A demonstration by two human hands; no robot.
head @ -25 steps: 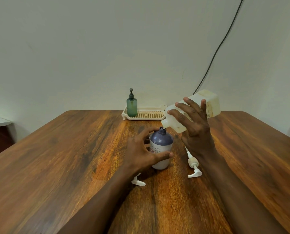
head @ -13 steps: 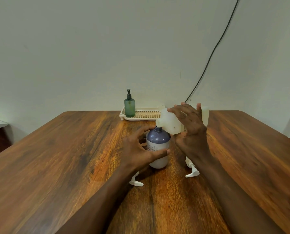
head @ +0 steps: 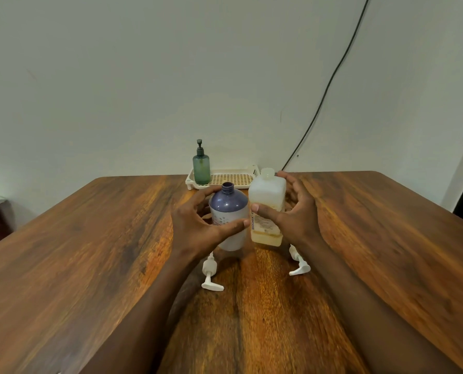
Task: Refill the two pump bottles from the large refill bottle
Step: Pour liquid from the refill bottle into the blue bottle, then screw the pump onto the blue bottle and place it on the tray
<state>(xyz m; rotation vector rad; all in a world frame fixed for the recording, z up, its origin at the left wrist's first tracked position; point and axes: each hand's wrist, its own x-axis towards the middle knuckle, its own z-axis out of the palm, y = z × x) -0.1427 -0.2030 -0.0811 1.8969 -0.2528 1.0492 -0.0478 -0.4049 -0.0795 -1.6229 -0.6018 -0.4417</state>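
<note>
"BIOCHEK" is printed vertically along the label edge of the refill bottle; the smaller print there cannot be read.

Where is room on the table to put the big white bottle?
The table is bare left of the left hand and right of the right hand. It's crowded in the middle: purple bottle, refill bottle, two pump heads.

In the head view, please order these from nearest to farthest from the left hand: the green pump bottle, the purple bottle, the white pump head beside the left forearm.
1. Purple bottle: gripped by the left hand.
2. White pump head: lying by the wrist, nearer the person.
3. Green pump bottle: standing in the tray, far edge.
</note>
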